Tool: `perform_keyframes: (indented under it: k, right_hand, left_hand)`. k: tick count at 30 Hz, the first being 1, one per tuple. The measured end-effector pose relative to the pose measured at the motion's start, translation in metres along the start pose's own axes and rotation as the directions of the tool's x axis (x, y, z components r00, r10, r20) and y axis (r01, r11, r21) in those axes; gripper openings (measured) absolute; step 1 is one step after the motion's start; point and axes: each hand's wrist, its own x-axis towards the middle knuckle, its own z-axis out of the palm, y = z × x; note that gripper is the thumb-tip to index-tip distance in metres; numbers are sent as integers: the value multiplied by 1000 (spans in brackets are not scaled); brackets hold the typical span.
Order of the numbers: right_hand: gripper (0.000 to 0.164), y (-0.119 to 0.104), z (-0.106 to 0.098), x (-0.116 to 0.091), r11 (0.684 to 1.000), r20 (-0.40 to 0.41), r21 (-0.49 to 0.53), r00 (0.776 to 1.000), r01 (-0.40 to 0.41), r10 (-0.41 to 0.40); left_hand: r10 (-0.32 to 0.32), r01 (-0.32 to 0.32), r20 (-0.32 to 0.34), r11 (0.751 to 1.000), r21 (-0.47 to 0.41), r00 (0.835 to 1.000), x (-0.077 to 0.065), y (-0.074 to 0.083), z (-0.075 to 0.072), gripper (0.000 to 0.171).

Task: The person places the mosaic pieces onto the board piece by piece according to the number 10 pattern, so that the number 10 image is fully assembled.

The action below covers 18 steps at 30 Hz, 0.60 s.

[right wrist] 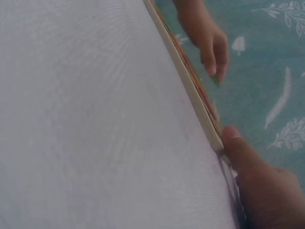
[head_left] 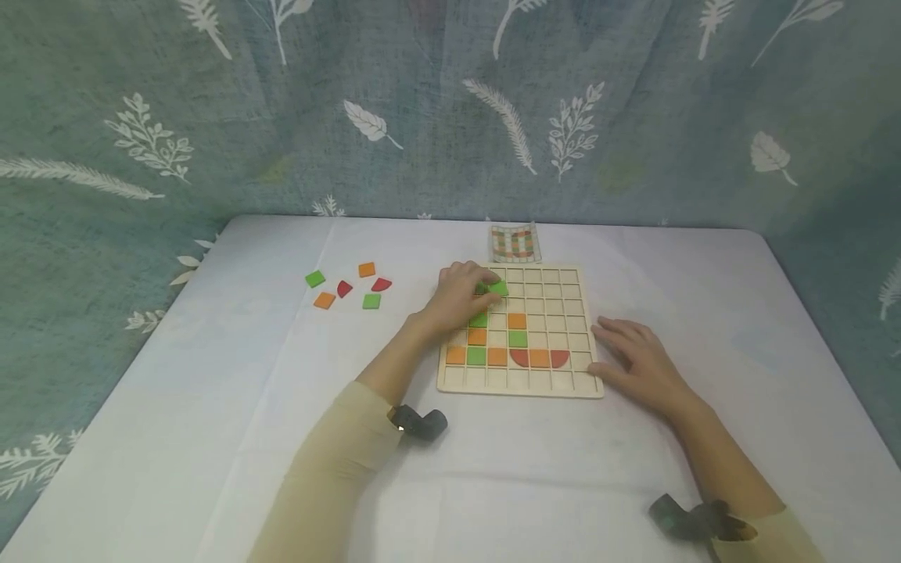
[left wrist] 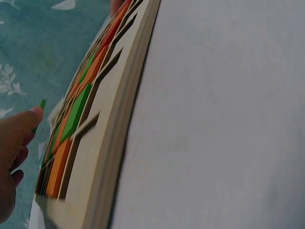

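Note:
A wooden grid board [head_left: 517, 378] lies on the table, several of its cells filled with green and orange squares and red quarter-round pieces. Over its upper left part, my left hand [head_left: 461, 293] pinches a green square tile [head_left: 499, 288] between thumb and fingers. That same green tile [left wrist: 43, 103] shows edge-on at the fingertips in the left wrist view. My right hand [head_left: 644, 363] rests at the board's right side, its thumb [right wrist: 232, 133] touching the rim near the lower corner and its fingers extended along the edge. The left hand covers some cells beneath it.
Left of the board lie loose pieces: green squares [head_left: 371, 301], orange squares [head_left: 367, 270] and red quarter-rounds [head_left: 382, 285]. A small pattern card [head_left: 515, 243] sits just behind the board. White cloth [head_left: 296, 375] covers the table, and a leaf-print curtain [head_left: 422, 156] hangs behind.

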Motion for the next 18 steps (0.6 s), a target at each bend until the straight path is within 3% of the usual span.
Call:
perform_keyframes:
  k: [5, 9, 18]
  right_hand:
    - [65, 0, 0, -1, 1000, -6, 7, 1000, 8, -8]
    - [65, 1, 2, -1, 1000, -14, 8, 1000, 2, -1]
    - [65, 2, 1, 0, 1000, -15, -7, 1000, -4, 4]
  left_hand:
    - [13, -13, 42, 1000, -16, 999, 11, 8, 15, 38]
    - [17, -19, 69, 999, 32, 997, 14, 11, 23, 36]
    - [54, -58, 75, 996, 62, 996, 9, 14, 24, 32]
